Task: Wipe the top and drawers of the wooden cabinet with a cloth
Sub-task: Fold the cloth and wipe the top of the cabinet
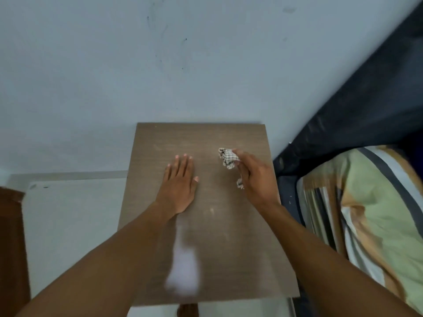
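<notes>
I look straight down on the brown top of the wooden cabinet (206, 138), which stands against a pale blue wall. My left hand (179, 184) lies flat on the top near its middle, fingers straight and together. My right hand (254, 177) grips a crumpled white cloth with a dark check pattern (227, 157) over the right part of the top; a corner of the cloth hangs below my palm. A bright glare patch shows on the wood near the front edge. The drawers are hidden below the top.
A bed with a dark blue frame (366, 106) and a pillow striped in green, orange and grey (377, 202) stands close on the right. White floor tiles (73, 213) lie to the left, with a brown wooden piece (11, 236) at the far left edge.
</notes>
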